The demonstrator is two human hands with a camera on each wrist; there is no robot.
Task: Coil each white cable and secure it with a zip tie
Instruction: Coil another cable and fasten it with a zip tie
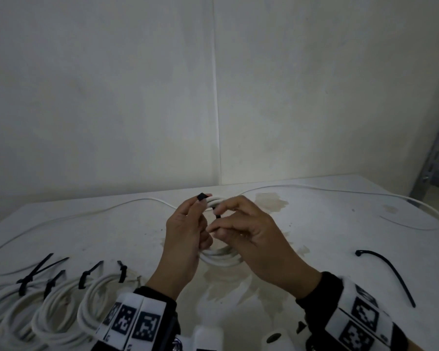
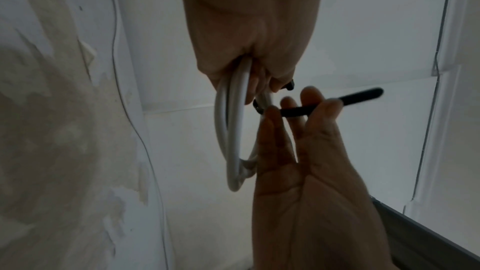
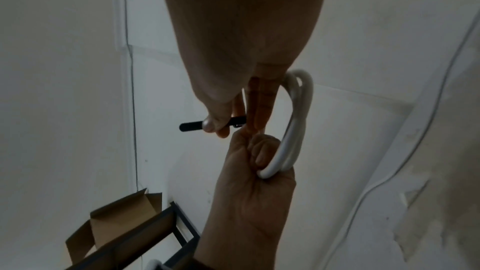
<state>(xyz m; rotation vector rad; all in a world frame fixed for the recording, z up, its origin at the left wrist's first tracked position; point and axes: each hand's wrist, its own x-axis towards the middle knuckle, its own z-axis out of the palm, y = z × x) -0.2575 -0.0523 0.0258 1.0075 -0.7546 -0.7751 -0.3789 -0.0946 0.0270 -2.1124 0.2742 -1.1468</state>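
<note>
You held the coil (image 1: 221,257) upright above the table (image 1: 327,224) so the zip tie (image 2: 293,111) could pass around its strands. Your left hand (image 1: 185,239) was curled round the coil's near side, keeping the loops together. Your right hand (image 1: 249,229) pinched the zip tie's strap beside the coil, fingertips (image 2: 335,104) closed on it, the tail pointing away from the coil.

Bare storeroom: plain walls (image 1: 314,97), metal shelving (image 1: 436,153), cardboard box (image 3: 116,225).
</note>
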